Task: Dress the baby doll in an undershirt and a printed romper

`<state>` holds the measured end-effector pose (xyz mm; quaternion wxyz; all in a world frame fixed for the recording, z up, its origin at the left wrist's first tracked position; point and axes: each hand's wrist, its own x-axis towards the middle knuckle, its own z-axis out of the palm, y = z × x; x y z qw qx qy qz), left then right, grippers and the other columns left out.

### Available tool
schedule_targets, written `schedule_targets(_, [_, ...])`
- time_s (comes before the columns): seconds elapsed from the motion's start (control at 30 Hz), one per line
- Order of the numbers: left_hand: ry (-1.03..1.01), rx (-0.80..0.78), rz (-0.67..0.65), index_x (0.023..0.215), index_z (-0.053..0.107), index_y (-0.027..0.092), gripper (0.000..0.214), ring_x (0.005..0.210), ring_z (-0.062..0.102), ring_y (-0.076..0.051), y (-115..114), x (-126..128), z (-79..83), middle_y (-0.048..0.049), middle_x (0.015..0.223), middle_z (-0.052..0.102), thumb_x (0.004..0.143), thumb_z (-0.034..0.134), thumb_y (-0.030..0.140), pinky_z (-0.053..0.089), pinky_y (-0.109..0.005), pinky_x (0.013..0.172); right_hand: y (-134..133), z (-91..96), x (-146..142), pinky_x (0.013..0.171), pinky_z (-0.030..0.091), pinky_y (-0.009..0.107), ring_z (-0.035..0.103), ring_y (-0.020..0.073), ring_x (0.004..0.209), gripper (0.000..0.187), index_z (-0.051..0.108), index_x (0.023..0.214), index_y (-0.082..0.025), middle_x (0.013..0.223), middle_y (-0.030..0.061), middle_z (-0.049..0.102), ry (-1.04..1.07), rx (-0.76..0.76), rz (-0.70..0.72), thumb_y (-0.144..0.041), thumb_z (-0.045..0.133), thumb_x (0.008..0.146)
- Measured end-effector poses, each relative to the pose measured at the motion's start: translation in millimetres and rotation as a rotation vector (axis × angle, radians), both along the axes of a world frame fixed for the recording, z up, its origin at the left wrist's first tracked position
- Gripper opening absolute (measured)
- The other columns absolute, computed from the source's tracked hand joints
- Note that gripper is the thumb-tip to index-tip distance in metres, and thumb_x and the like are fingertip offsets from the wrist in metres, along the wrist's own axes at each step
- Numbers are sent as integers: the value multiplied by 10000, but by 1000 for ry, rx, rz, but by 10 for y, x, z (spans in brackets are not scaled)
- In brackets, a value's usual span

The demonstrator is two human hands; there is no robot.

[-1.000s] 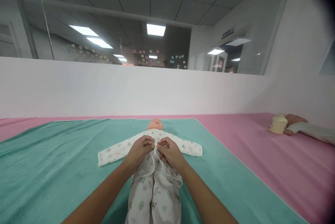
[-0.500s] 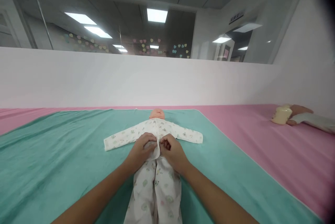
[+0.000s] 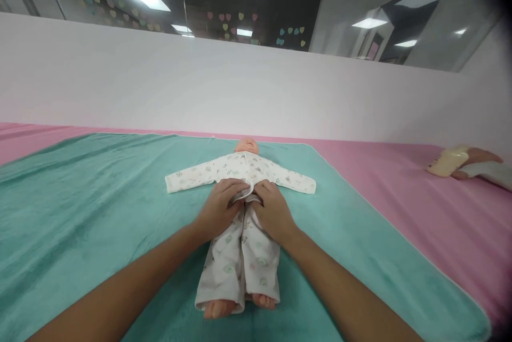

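Note:
A baby doll [image 3: 247,145] lies on its back, head away from me, in a white printed long-sleeved top [image 3: 236,166] and matching trousers [image 3: 228,254]. Both sleeves stretch out sideways. Bare doll feet [image 3: 219,308] poke out of the trouser legs. At the doll's waist, my left hand [image 3: 222,206] is closed on the front hem of the top, fingers over it and thumb hidden underneath. My right hand [image 3: 276,211] grips the other side of that hem with curled fingers, its edge close to the trouser waistband. A rounded flap of the top shows between the hands.
Beneath the doll spreads a green blanket [image 3: 120,187] over a pink sheet [image 3: 384,176]. At the far right lie a yellowish bottle-like object [image 3: 448,161] and a brown-and-white item [image 3: 482,163], not clearly identifiable. A white wall [image 3: 200,86] with glass above borders the far side.
My view has tilted downward, bringing the doll's feet into sight. The raised hem between my hands has come down flatter, and my fingers have shifted from a pinch to lying over the cloth.

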<state>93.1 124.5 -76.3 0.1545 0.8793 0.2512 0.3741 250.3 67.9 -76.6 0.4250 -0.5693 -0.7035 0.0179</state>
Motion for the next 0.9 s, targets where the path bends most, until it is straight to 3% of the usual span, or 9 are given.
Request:
schedule_targets(0.1, [-5,77,-10,1005,599,209,237,1047,493,-195,-16,-17,20,-64,1069,584,877,402,178,401,-379,923,-22,50,62,735,396,292,492,159,804,188,554,845,-211,845,17,549,176,4,45,-118,398,797])
schedule_targets(0.2, [-5,177,-22,929,598,198,205,1106,472,-194,-30,-38,47,-65,1137,573,866,409,152,378,-388,957,-59,113,85,727,410,281,518,152,803,157,561,842,-207,867,16,572,326,46,36,-182,407,824])
schedule_targets(0.33, [39,230,-115,1001,566,198,253,1204,419,-190,-47,-71,69,-53,1246,538,851,387,102,328,-380,1010,-119,164,77,860,413,312,535,174,983,202,590,924,-215,1027,36,601,386,105,49,-249,399,868])
schedule_targets(0.47, [100,142,-134,1109,540,204,306,1099,500,-189,-67,-81,85,-60,1153,591,861,375,136,367,-347,951,-124,114,97,907,405,331,539,177,1030,233,614,1002,-241,1060,26,622,238,105,81,-240,423,868])
schedule_targets(0.63, [119,49,-93,881,586,205,177,887,551,-179,-76,-99,79,-39,929,639,839,418,164,389,-319,841,-77,-10,156,885,425,356,571,182,968,262,613,1033,-247,1005,23,657,-5,92,181,-189,463,826])
schedule_targets(0.77, [64,65,-118,881,587,199,169,835,544,-166,-110,-137,68,-33,878,630,829,431,162,387,-303,789,-97,-29,192,891,423,349,581,166,962,287,607,1042,-258,1011,8,661,-69,94,248,-152,453,824])
schedule_targets(0.9, [-93,-182,-19,800,590,189,128,618,497,-122,-153,-123,81,-1,664,567,823,468,222,396,-247,600,-160,17,156,819,449,339,605,165,859,229,644,949,-261,898,9,679,-8,4,309,-177,469,827])
